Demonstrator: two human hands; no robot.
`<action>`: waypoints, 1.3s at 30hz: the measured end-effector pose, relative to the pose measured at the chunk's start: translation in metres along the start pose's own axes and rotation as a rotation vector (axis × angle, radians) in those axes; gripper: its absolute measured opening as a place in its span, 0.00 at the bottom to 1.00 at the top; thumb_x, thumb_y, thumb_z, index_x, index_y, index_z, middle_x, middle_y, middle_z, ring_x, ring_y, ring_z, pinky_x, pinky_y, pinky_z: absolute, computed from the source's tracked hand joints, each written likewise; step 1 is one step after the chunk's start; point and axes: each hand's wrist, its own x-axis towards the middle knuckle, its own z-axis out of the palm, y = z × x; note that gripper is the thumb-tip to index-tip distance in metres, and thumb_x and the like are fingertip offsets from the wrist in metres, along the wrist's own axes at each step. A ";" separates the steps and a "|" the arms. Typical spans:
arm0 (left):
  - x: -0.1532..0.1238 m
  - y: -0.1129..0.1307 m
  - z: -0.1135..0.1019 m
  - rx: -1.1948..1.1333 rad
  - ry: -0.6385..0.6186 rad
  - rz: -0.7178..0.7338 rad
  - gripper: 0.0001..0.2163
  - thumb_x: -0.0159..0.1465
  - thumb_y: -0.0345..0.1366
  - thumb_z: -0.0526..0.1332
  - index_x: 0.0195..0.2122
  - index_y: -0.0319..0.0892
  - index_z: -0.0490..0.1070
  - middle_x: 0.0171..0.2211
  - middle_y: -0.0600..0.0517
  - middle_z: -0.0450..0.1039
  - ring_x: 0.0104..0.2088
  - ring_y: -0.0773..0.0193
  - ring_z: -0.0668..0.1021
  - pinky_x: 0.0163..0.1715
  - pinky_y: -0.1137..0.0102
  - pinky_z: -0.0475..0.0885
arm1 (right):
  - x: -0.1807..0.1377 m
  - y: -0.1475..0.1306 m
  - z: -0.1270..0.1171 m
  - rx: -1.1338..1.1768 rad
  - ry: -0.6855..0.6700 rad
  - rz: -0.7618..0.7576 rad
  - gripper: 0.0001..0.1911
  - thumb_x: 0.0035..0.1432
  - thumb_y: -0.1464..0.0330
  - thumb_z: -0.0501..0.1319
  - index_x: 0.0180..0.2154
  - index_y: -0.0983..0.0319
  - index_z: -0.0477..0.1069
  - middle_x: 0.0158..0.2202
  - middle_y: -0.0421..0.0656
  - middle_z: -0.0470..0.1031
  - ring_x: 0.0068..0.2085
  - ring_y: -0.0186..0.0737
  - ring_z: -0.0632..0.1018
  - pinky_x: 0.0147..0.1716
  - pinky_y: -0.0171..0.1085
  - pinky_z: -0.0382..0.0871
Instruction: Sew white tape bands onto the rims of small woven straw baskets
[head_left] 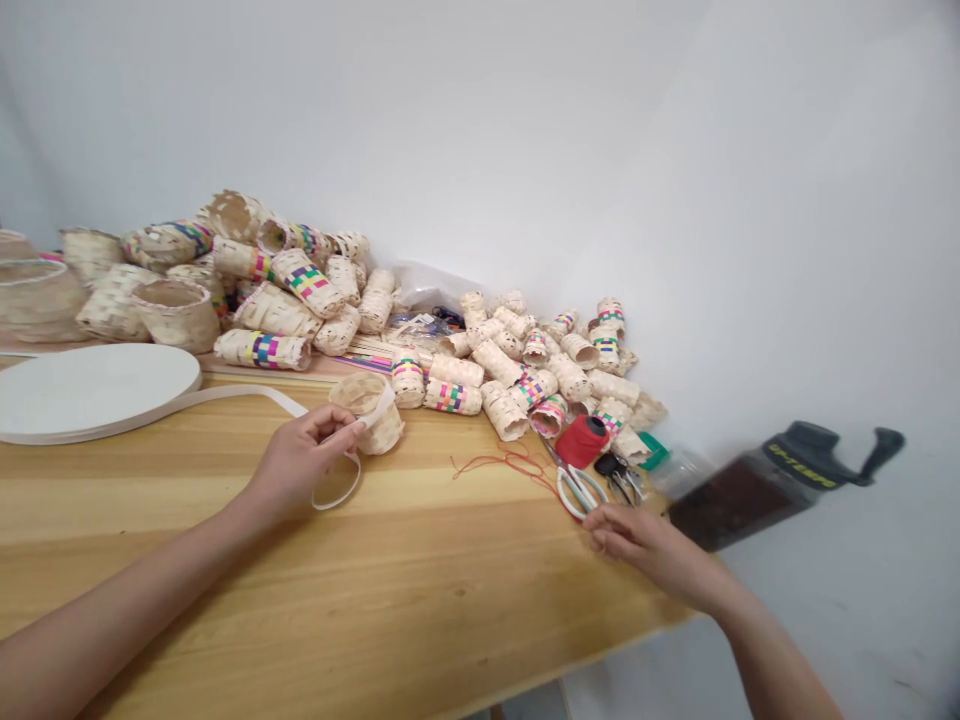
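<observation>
My left hand is closed in a pinch on a white strip that loops down beneath the fingers and runs back to a big flat white coil. A small woven basket lies on its side right against that hand. My right hand rests near the table's right edge with its fingers together, touching the handles of white scissors. Just behind the scissors stands a spool of red thread, its loose red thread trailing over the wood.
Two heaps of little woven baskets, many with coloured bands, line the wall; larger ones sit at the back left. Keys lie beside the spool. A dark water bottle lies off the wooden table's right edge.
</observation>
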 end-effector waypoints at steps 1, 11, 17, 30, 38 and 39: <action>0.000 0.000 0.000 0.005 0.001 0.001 0.16 0.50 0.50 0.64 0.27 0.41 0.69 0.19 0.56 0.68 0.17 0.71 0.64 0.16 0.76 0.58 | -0.002 0.004 -0.003 0.023 -0.013 0.023 0.13 0.63 0.60 0.51 0.39 0.56 0.71 0.33 0.38 0.76 0.34 0.38 0.76 0.33 0.32 0.65; 0.000 -0.001 0.001 -0.007 0.001 0.001 0.15 0.50 0.49 0.65 0.26 0.41 0.69 0.19 0.55 0.68 0.17 0.71 0.63 0.17 0.76 0.57 | 0.004 0.021 0.041 -0.058 0.213 0.484 0.13 0.61 0.62 0.52 0.32 0.61 0.72 0.32 0.48 0.77 0.33 0.45 0.77 0.28 0.35 0.60; 0.000 -0.002 0.003 -0.014 -0.014 0.012 0.16 0.51 0.49 0.64 0.25 0.40 0.68 0.18 0.56 0.67 0.17 0.71 0.64 0.18 0.76 0.57 | 0.006 -0.001 0.049 -0.079 0.322 0.466 0.13 0.63 0.67 0.47 0.31 0.61 0.67 0.30 0.47 0.76 0.32 0.45 0.77 0.28 0.37 0.61; 0.000 -0.007 0.004 -0.033 -0.058 0.024 0.12 0.52 0.45 0.62 0.25 0.41 0.67 0.18 0.57 0.67 0.18 0.71 0.64 0.19 0.75 0.57 | 0.004 -0.043 -0.002 -0.196 0.330 0.203 0.14 0.62 0.61 0.50 0.40 0.56 0.73 0.36 0.45 0.80 0.34 0.45 0.80 0.28 0.35 0.66; 0.005 -0.006 0.006 -0.489 -0.126 -0.128 0.13 0.49 0.41 0.68 0.24 0.39 0.65 0.16 0.59 0.67 0.14 0.76 0.61 0.16 0.77 0.50 | 0.073 0.017 0.029 -0.255 0.240 0.058 0.18 0.53 0.64 0.52 0.43 0.61 0.72 0.45 0.53 0.78 0.43 0.49 0.79 0.38 0.39 0.71; 0.006 -0.006 0.005 -0.518 -0.135 -0.136 0.14 0.50 0.42 0.67 0.25 0.39 0.65 0.17 0.58 0.68 0.14 0.76 0.61 0.16 0.78 0.51 | 0.074 0.023 0.031 -0.245 0.248 0.046 0.19 0.52 0.63 0.52 0.44 0.62 0.72 0.46 0.55 0.77 0.44 0.51 0.79 0.39 0.40 0.71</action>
